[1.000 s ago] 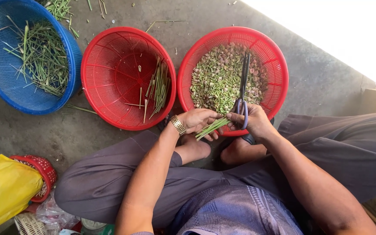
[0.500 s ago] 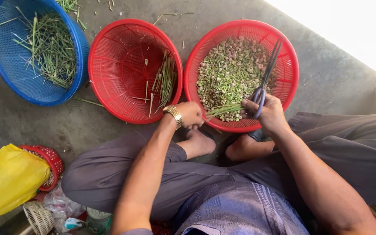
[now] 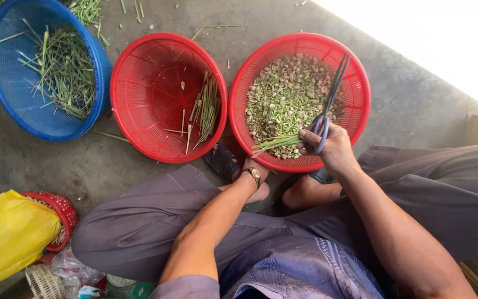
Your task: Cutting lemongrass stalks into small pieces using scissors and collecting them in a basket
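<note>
- The floor (image 3: pixel 139 16) is rough grey concrete, littered with loose green stalk scraps, and bright daylight washes out the upper right corner.
- Three round plastic baskets sit side by side on it: a blue basket (image 3: pixel 6 119) at the left with a heap of green stalks, a middle red basket (image 3: pixel 139 83) holding only a few stalks, and a right red basket (image 3: pixel 355 83) filled with chopped green and pinkish pieces (image 3: pixel 289 97).
- A yellow bag (image 3: pixel 6 238) lies at the lower left against a small red basket (image 3: pixel 62 207).
- The person sits low with knees spread in grey trousers, bare feet just beside the right red basket.
- The right hand (image 3: pixel 333 147) is closed through the handles of long dark scissors (image 3: pixel 333 88), whose blades point up and away over the chopped pieces, nearly together.
- The left hand (image 3: pixel 254 165), with a wristwatch on the wrist, rests at the near rim of the right red basket; it appears to pinch the end of a small bundle of green stalks (image 3: pixel 276 143), though the fingers are mostly hidden.
- The bundle lies across the near edge of that basket, its tips reaching towards the right hand.
</note>
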